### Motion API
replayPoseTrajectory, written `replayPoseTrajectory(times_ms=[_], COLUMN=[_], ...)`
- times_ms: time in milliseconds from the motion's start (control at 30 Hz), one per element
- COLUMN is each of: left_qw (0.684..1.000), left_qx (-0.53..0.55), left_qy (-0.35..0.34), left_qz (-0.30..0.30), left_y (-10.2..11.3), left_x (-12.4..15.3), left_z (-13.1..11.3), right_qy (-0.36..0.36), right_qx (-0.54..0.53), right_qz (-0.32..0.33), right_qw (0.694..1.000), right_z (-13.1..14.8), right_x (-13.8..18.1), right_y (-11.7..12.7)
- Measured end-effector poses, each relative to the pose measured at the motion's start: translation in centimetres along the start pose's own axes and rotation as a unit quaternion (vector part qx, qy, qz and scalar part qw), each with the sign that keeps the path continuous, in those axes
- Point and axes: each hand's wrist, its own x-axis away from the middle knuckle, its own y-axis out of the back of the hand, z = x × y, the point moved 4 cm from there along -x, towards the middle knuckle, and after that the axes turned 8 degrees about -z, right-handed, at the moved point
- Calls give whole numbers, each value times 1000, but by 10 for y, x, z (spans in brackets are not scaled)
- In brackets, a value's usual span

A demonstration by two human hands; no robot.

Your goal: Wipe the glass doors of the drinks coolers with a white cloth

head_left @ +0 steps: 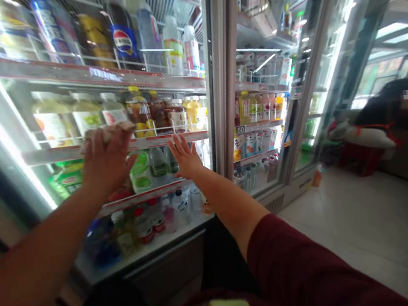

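Observation:
My left hand [103, 160] is on a pale, crumpled cloth [108, 134], fingers over it, in front of the middle shelf of a lit drinks fridge. My right hand [185, 156] has its fingers spread and holds nothing. Its fingertips lie over the shelf edge [152, 142]; I cannot tell whether they touch glass or the shelf itself. Behind the hands stand juice bottles [89, 112] and dark tea bottles [138, 109]. A green packet [66, 181] is left of my left wrist, and green-labelled bottles [158, 166] show between the hands.
A cola bottle [123, 38] and a blue can [48, 28] stand on the upper shelf. Bottles with red caps [144, 225] line the bottom. A metal door frame [224, 71] divides off a second fridge section. Right, a person [376, 102] is near a red stool [360, 156] on the tiled floor [346, 225].

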Motion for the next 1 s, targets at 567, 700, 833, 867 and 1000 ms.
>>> replayPoseTrajectory(times_ms=[567, 700, 833, 867, 1000], left_qw=[997, 995, 999, 999, 998], left_qx=[42, 25, -24, -32, -28], left_qy=[-23, -53, 7, 25, 21], left_qz=[59, 84, 20, 6, 52], left_y=[-13, -19, 18, 23, 4], left_x=[70, 86, 32, 25, 68], left_z=[0, 14, 36, 39, 25], right_qy=[-6, -10, -17, -18, -18], right_qx=[3, 5, 5, 7, 15], right_qz=[7, 10, 6, 6, 6], right_qw=[1000, 1000, 1000, 1000, 1000], right_z=[2, 1, 2, 3, 4], right_x=[1, 1, 3, 4, 6], right_y=[-2, -7, -7, -6, -6])
